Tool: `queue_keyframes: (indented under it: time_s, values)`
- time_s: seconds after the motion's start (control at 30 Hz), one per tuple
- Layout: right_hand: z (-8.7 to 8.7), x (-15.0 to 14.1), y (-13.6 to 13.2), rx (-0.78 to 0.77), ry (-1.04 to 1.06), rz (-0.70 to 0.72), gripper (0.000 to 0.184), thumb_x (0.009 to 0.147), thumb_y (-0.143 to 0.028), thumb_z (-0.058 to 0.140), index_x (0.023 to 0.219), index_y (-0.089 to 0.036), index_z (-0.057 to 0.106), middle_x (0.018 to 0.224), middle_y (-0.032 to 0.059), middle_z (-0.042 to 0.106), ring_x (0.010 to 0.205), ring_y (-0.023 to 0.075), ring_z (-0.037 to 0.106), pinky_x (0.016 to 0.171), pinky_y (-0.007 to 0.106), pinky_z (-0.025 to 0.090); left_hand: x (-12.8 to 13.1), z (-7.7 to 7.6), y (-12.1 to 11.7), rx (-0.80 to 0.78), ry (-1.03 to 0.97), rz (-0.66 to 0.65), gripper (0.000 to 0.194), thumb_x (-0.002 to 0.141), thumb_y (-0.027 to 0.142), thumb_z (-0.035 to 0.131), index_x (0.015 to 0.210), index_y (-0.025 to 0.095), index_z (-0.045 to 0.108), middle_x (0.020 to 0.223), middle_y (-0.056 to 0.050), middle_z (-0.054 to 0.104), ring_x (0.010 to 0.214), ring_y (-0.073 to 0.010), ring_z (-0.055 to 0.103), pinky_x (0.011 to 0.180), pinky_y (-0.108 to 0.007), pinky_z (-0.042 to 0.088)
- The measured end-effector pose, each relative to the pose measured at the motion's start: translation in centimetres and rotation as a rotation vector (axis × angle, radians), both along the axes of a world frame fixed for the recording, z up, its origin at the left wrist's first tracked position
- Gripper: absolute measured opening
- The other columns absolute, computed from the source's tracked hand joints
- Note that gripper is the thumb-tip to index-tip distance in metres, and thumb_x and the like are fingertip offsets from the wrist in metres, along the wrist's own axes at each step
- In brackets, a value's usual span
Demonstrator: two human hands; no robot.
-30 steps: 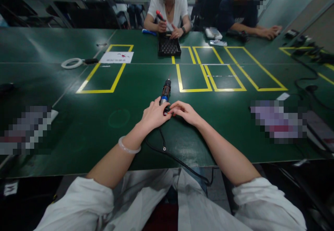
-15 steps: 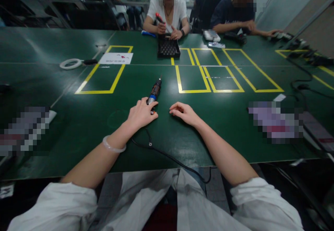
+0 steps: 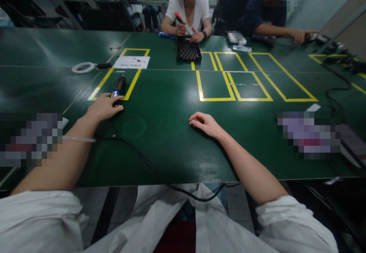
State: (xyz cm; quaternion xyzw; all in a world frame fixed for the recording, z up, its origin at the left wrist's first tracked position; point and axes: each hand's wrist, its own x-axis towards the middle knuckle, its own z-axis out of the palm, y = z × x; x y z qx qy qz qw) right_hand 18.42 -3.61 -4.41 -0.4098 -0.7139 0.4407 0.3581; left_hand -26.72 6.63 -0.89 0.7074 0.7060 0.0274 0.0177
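Observation:
My left hand [image 3: 104,106] grips an electric screwdriver [image 3: 118,87], black with a blue band, at the lower end of the left yellow-taped rectangle [image 3: 134,83]. The screwdriver lies low over the table with its front end pointing away from me. Its black cord [image 3: 143,157] runs back across the table and over the front edge. On the bare table rests my right hand [image 3: 206,124], its fingers loosely curved with a gap beside the thumb and nothing visible in them.
A white card [image 3: 131,62] lies across the left rectangle, beside a white ring [image 3: 83,68] with a black handle. Across the table a person with a red-handled tool [image 3: 179,17] works at a black tray [image 3: 188,58]. Blurred items [image 3: 309,132] lie at both sides.
My left hand has moved left with the electric screwdriver, from the middle of the table to the left taped rectangle. The cord has followed. My right hand stays about where it was.

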Motion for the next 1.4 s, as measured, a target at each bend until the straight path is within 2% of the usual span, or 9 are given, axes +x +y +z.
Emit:
queue_keyframes:
  time_s: [0.17, 0.47, 0.67, 0.8, 0.9, 1.0, 1.13, 1.3, 1.4]
  values:
    - [0.1, -0.1, -0.1, 0.004, -0.005, -0.001, 0.018, 0.087, -0.028, 0.059, 0.099, -0.016, 0.065, 0.089, 0.0058, 0.073, 0.075, 0.0145, 0.065, 0.073, 0.029, 0.051, -3.0, 0.2, 1.0, -0.053, 0.083, 0.048, 0.06, 0.093, 0.041, 0.057, 0.15, 0.029, 0.043, 0.157, -0.008, 0.029, 0.134, -0.0301, 0.038, 0.113, -0.045, 0.033]
    - [-0.1, -0.1, 0.0, 0.009, -0.002, 0.007, 0.017, 0.087, -0.027, 0.059, 0.099, -0.016, 0.064, 0.089, 0.005, 0.074, 0.075, 0.0142, 0.066, 0.073, 0.028, 0.051, 2.8, 1.3, -4.3, 0.212, 0.228, 0.237, 0.057, 0.096, 0.058, 0.038, 0.13, 0.014, 0.049, 0.136, -0.012, 0.046, 0.118, -0.0271, 0.046, 0.089, -0.034, 0.045]
    - [-0.1, -0.1, 0.0, 0.018, 0.001, 0.004, 0.017, 0.087, -0.028, 0.059, 0.098, -0.016, 0.065, 0.088, 0.005, 0.074, 0.074, 0.0141, 0.066, 0.071, 0.027, 0.05, 2.7, 2.0, -4.3, 0.15, 0.189, 0.281, 0.06, 0.098, 0.058, 0.024, 0.123, 0.012, 0.054, 0.131, -0.012, 0.048, 0.107, -0.028, 0.051, 0.084, -0.04, 0.046]
    - [0.0, -0.3, 0.0, 0.015, -0.004, 0.007, 0.017, 0.087, -0.028, 0.059, 0.098, -0.016, 0.064, 0.087, 0.0054, 0.074, 0.074, 0.0141, 0.065, 0.071, 0.027, 0.05, 4.2, 3.5, -3.6, 0.172, 0.057, 0.341, 0.051, 0.097, 0.054, 0.035, 0.117, 0.013, 0.058, 0.118, -0.011, 0.059, 0.104, -0.0285, 0.056, 0.089, -0.045, 0.046]
    - [0.1, -0.3, -0.1, 0.013, -0.008, 0.01, 0.018, 0.087, -0.028, 0.059, 0.098, -0.016, 0.065, 0.087, 0.0053, 0.074, 0.074, 0.0138, 0.065, 0.071, 0.027, 0.049, 8.5, 4.3, -3.7, 0.179, -0.292, 0.131, 0.038, 0.094, 0.046, 0.048, 0.111, 0.014, 0.06, 0.103, -0.008, 0.067, 0.094, -0.0205, 0.062, 0.09, -0.038, 0.048]
    - [0.2, -0.2, -0.1, 0.002, 0.001, 0.014, 0.018, 0.087, -0.029, 0.06, 0.098, -0.016, 0.064, 0.088, 0.0053, 0.074, 0.074, 0.0139, 0.065, 0.072, 0.027, 0.05, 14.8, 4.7, -4.8, -0.012, -0.754, -0.169, 0.037, 0.091, 0.044, 0.052, 0.107, 0.012, 0.064, 0.088, -0.007, 0.068, 0.078, -0.0145, 0.063, 0.078, -0.029, 0.051]
    - [0.4, 0.0, -0.1, -0.074, 0.1, 0.035, 0.022, 0.086, -0.034, 0.063, 0.099, -0.016, 0.062, 0.086, 0.0051, 0.073, 0.073, 0.014, 0.064, 0.072, 0.029, 0.051, 21.8, 4.2, -7.2, -0.262, -0.994, -0.424, 0.044, 0.093, 0.041, 0.049, 0.123, 0.013, 0.064, 0.084, -0.005, 0.064, 0.07, -0.012, 0.057, 0.067, -0.025, 0.048]
    - [0.3, -0.6, -0.3, -0.138, 0.352, 0.112, 0.04, 0.077, -0.04, 0.077, 0.105, -0.019, 0.056, 0.081, 0.0007, 0.071, 0.072, 0.0137, 0.066, 0.071, 0.027, 0.052, 25.0, 1.7, -9.0, -0.478, -1.163, -0.532, 0.061, 0.093, 0.041, 0.054, 0.144, 0.01, 0.045, 0.067, 0.001, 0.053, 0.059, -0.0098, 0.049, 0.057, -0.021, 0.039]
    - [0.1, -1.0, -0.4, -0.13, 0.409, 0.208, 0.036, 0.08, -0.043, 0.075, 0.099, -0.019, 0.055, 0.085, 0.0034, 0.073, 0.078, 0.0161, 0.068, 0.073, 0.029, 0.052, 25.2, 0.4, -9.4, -0.531, -1.209, -0.535, 0.063, 0.091, 0.042, 0.058, 0.144, 0.01, 0.045, 0.066, 0.001, 0.054, 0.057, -0.009, 0.048, 0.055, -0.02, 0.037]
